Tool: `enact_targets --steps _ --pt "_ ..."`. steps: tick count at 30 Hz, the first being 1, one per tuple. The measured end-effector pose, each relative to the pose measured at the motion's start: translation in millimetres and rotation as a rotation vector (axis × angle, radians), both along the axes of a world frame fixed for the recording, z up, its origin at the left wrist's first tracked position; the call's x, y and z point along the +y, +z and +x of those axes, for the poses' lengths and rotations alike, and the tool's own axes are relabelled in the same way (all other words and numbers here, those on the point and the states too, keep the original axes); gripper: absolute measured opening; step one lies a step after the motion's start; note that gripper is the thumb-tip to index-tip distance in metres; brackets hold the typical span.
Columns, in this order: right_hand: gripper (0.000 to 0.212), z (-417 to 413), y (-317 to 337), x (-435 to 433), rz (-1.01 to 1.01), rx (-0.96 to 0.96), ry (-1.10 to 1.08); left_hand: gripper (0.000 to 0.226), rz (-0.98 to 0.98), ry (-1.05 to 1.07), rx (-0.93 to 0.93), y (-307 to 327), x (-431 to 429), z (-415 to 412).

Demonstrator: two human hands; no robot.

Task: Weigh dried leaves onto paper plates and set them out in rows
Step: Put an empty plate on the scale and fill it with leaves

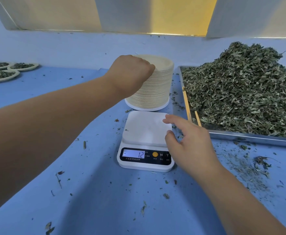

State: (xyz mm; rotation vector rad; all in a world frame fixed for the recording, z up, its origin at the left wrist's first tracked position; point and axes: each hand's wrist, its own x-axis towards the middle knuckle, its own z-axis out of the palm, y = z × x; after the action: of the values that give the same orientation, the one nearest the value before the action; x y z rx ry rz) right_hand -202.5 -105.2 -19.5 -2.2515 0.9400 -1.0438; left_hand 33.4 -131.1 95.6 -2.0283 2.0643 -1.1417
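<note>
— What lies on the blue cloth (88, 192)?
— A white scale (144, 129), its display showing 12. Just behind it stands a stack of paper plates (155, 89); to its right a metal tray (251, 139) is heaped with dried leaves (244, 92). A few filled plates (1, 73) sit far left.
— And the hands?
— The left hand (130, 72) curls its fingers over the stack's top rim. The right hand (188, 143) is spread loose, touching the scale's right edge and holding nothing.
</note>
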Motion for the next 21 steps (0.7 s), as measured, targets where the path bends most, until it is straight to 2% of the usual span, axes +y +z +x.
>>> enact_targets --steps 7,12,21 --pt "0.032 1 0 0 -0.002 0.009 0.017 0.023 0.08 0.045 -0.061 5 -3 -5" --pt "0.033 2 -1 0 -0.011 0.024 0.023 0.059 0.135 -0.01 -0.191 6 -7 -11" --pt "0.032 1 -2 0 -0.015 0.011 0.029 0.078 0.142 -0.039 -0.246 2 -3 -14"
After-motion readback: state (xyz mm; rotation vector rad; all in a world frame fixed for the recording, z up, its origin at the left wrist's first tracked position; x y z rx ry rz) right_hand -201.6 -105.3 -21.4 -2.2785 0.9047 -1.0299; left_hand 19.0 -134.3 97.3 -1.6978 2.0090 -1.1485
